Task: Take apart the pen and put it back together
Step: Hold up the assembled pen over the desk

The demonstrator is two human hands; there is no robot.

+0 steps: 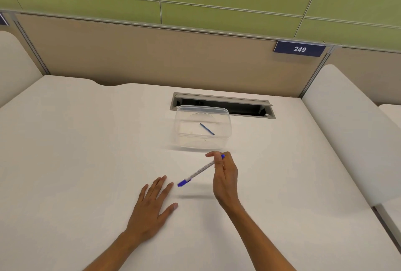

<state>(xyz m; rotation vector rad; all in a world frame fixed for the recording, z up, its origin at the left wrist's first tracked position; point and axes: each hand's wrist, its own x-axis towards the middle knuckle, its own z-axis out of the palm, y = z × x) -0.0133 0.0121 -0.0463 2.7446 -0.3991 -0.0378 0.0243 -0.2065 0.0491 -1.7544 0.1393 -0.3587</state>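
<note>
My right hand (224,178) pinches a white pen (198,172) near its blue end cap and holds it above the table, tilted down to the left. The pen's blue cap points toward my left hand (152,205), which lies flat on the white table (76,151), fingers spread, holding nothing. Its fingertips are just left of the pen's cap and do not touch it. A thin blue refill (207,129) lies inside a clear plastic box (184,138) just beyond my right hand.
An open cable slot (245,105) is set into the table behind the box. A beige partition (152,58) with a label reading 249 closes the back of the desk. Padded white side panels stand at the left and right edges.
</note>
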